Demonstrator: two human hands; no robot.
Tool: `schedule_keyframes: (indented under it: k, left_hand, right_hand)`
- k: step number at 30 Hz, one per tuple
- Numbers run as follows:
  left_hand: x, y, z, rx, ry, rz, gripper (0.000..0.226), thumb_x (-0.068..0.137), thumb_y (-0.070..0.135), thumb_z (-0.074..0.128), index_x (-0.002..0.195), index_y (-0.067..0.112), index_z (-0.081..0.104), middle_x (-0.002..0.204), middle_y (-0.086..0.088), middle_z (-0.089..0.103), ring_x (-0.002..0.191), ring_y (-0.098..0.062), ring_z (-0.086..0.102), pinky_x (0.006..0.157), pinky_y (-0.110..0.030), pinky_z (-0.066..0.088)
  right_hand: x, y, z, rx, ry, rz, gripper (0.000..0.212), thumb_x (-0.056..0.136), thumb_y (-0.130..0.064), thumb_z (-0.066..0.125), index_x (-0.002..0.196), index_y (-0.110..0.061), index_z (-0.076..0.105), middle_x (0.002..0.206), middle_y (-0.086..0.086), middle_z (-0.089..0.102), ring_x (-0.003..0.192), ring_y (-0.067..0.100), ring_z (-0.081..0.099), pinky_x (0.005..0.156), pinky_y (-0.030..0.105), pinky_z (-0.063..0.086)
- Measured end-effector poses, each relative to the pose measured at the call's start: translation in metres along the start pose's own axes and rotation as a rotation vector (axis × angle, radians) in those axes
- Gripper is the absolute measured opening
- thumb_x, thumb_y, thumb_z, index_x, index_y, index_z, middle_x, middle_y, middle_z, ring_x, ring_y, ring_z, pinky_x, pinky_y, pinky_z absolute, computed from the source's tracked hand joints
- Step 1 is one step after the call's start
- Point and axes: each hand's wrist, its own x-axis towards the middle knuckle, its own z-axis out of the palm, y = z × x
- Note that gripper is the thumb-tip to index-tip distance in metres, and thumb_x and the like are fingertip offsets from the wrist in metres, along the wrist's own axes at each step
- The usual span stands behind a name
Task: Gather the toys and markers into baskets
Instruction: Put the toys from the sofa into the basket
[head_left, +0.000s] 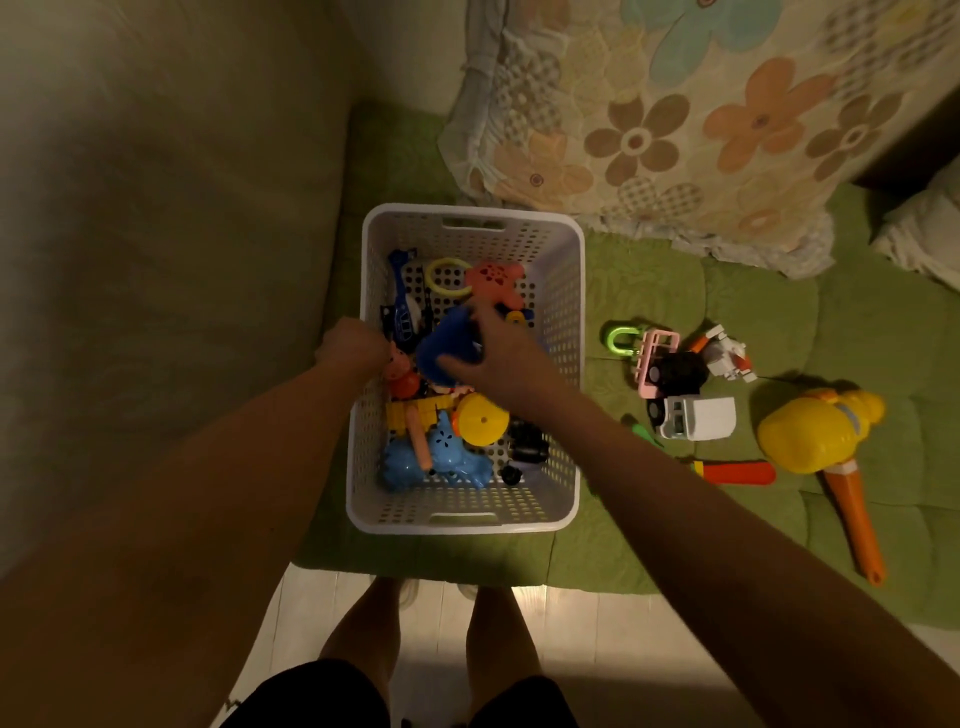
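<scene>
A white perforated basket (563, 291) stands on a green quilt (675, 291). Inside lie several toys: a yellow ring (432, 278), a pink starfish (496, 283), a blue helicopter (401, 306), a pig figure (400, 371), a yellow disc (483, 418) and a light blue animal (447, 457). My right hand (501, 353) grips a dark blue toy (447, 343) over the basket's middle. My left hand (353, 347) is curled at the basket's left rim and appears to grip it. To the right on the quilt lie a green ring (618, 340), a pink car (655, 358), a white robot (727, 353), a white truck (698, 418) and a yellow duck hammer (815, 431).
A flowered pillow (675, 114) lies behind the basket and toys. A red-orange stick (737, 473) and a small green piece (644, 431) lie near the truck. A pale cushioned surface (156, 234) fills the left. My bare legs (363, 623) stand on a white floor at the quilt's edge.
</scene>
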Motion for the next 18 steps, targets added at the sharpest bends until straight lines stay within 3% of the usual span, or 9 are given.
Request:
schedule_keyframes:
  k: [2,3,8,14,17,18]
  left_hand:
    - [0.004,-0.001,-0.003,-0.032,-0.002,0.018,0.029,0.096,0.010,0.048,0.068,0.011,0.043,0.089,-0.011,0.058,0.065,-0.015,0.047,0.050,-0.022,0.041]
    - [0.005,-0.001,-0.005,-0.052,-0.022,0.022,0.034,0.096,0.009,0.047,0.064,0.014,0.038,0.079,-0.007,0.055,0.059,-0.012,0.043,0.048,-0.020,0.041]
    - [0.004,0.000,-0.010,-0.054,-0.054,0.020,0.032,0.095,0.008,0.049,0.064,0.013,0.038,0.068,-0.003,0.042,0.058,-0.013,0.041,0.054,-0.024,0.038]
    - [0.003,0.001,-0.010,-0.028,-0.114,0.061,0.025,0.092,0.002,0.049,0.068,0.007,0.044,0.070,-0.010,0.046,0.061,-0.017,0.046,0.051,-0.028,0.040]
    - [0.001,0.013,-0.003,-0.005,-0.109,0.073,0.023,0.093,0.000,0.048,0.071,0.007,0.044,0.069,-0.009,0.042,0.064,-0.019,0.046,0.052,-0.030,0.041]
    - [-0.002,0.020,0.001,-0.008,-0.104,0.076,0.023,0.094,0.000,0.047,0.072,0.007,0.043,0.070,-0.009,0.041,0.067,-0.020,0.046,0.055,-0.032,0.042]
  right_hand:
    - [-0.001,0.001,0.030,-0.081,-0.102,-0.025,0.048,0.086,-0.034,0.069,0.120,-0.014,0.041,0.111,0.009,0.062,0.093,0.025,0.062,0.073,0.041,0.054]
    - [-0.002,0.003,0.043,-0.097,-0.133,-0.027,0.047,0.086,-0.035,0.069,0.119,-0.013,0.042,0.111,0.010,0.060,0.092,0.027,0.060,0.071,0.040,0.052]
    - [-0.003,0.024,0.086,-0.138,-0.133,0.133,0.069,0.086,-0.048,0.065,0.138,-0.014,0.034,0.129,0.009,0.050,0.108,0.028,0.057,0.077,0.041,0.052]
    - [0.000,0.035,0.082,-0.144,-0.141,0.234,0.068,0.086,-0.057,0.061,0.132,-0.013,0.039,0.121,0.010,0.057,0.103,0.027,0.059,0.076,0.036,0.051]
    - [0.004,0.031,0.053,-0.061,0.006,0.178,0.052,0.086,-0.065,0.054,0.107,-0.018,0.048,0.103,0.008,0.053,0.087,0.021,0.054,0.069,0.035,0.045]
    - [0.004,0.029,0.040,-0.094,0.060,0.156,0.051,0.089,-0.063,0.050,0.110,-0.015,0.048,0.106,0.007,0.052,0.089,0.022,0.053,0.069,0.035,0.042]
